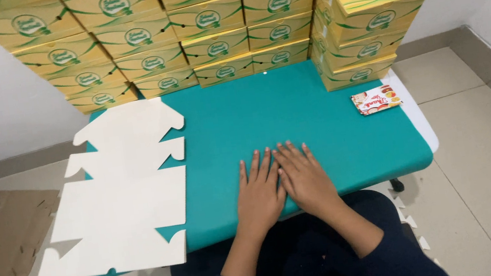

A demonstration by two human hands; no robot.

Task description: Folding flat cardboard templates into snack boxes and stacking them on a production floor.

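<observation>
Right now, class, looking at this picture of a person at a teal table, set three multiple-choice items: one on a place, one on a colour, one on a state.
1. Where does the flat white die-cut cardboard blank lie?
A. on the table's left side
B. on the stacked boxes
C. on the person's lap

2. What colour is the table's cloth cover?
A. red
B. teal
C. black

3. How are the person's left hand and right hand?
A. gripping a box
B. raised in the air
C. lying flat, palms down, side by side

Answers:
1 A: the blank overhangs the left edge, well clear of the yellow-and-green folded cartons stacked at the back.
2 B: the bare cover shows teal throughout.
3 C: both hands rest empty on the cover, fingers spread.
</observation>
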